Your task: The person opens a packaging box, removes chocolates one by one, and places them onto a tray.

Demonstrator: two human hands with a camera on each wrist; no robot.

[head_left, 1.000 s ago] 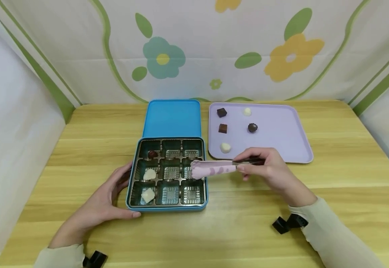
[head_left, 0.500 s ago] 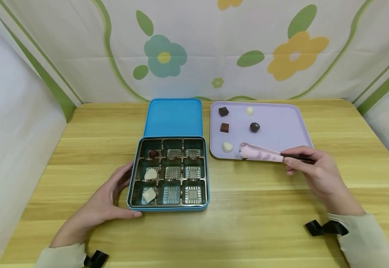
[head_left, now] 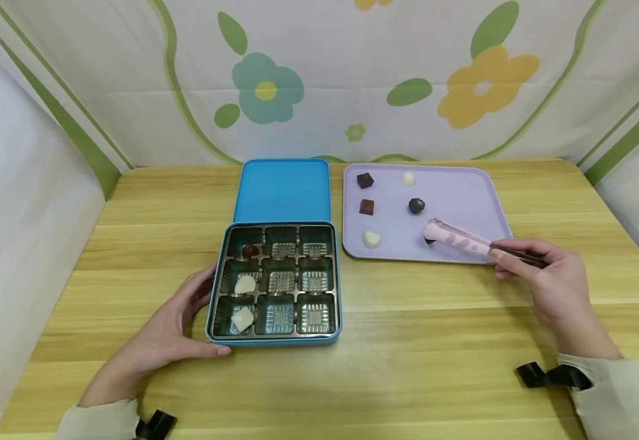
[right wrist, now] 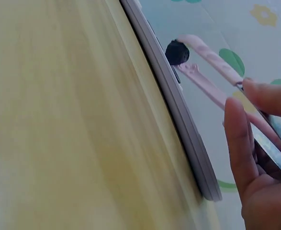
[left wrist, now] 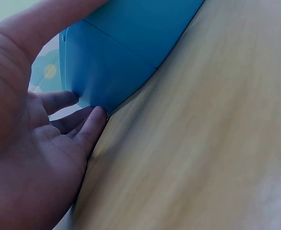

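Judging by the blue tin [head_left: 275, 343]: probably about one third done, with three of nine compartments occupied. Visible in its left column, from far to near: reddish-brown chocolate [head_left: 250, 250], rounded white chocolate [head_left: 245, 284], square white chocolate [head_left: 243, 318]. Left to move, it seems, from the lilac tray [head_left: 462, 189], right of the tin: dark pentagonal chocolate [head_left: 365, 180], white dome chocolate [head_left: 408, 179], brown square chocolate [head_left: 367, 207], dark ball chocolate [head_left: 416, 205], heart-like white chocolate [head_left: 371, 238], and dark piece [head_left: 428, 241], mostly hidden under pink tongs [head_left: 459, 239]. Pinching these tongs with the right hand [head_left: 557, 282], well right of the tin; not possible to tell about any grip on the hidden piece. Spreading the left hand [head_left: 166, 336] wide around the tin's near left corner, touching its walls. To be crossed carefully: raised tray edge beside the tin, then the tin's own rim. Open for moving: wooden table [head_left: 407, 366], right of the tin and nearer. Behind the tin: blue lid [head_left: 283, 192], flat.
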